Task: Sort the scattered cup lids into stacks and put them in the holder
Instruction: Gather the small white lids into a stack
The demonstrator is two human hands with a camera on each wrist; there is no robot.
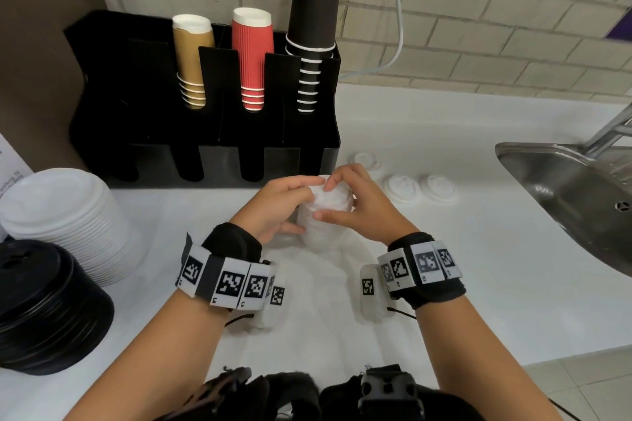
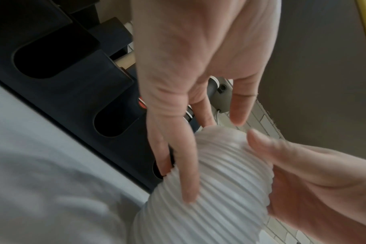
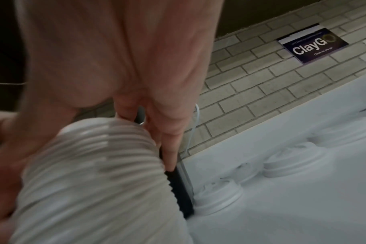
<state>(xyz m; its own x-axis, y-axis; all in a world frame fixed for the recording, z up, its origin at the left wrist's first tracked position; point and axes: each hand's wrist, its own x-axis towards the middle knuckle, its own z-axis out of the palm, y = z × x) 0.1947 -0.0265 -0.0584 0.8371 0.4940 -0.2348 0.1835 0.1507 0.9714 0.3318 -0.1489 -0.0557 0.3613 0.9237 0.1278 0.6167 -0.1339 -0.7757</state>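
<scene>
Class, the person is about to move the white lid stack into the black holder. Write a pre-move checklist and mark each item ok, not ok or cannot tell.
1. Both hands hold the white lid stack: left hand and right hand grip its sides. Ok.
2. Stack nested evenly: ridges look aligned in the left wrist view. Ok.
3. All small white lids gathered: three loose lids lie beside the sink. Not ok.
4. Front slots of the holder free: dark inside. Cannot tell.
5. Slot fits this lid size. Cannot tell.
</scene>
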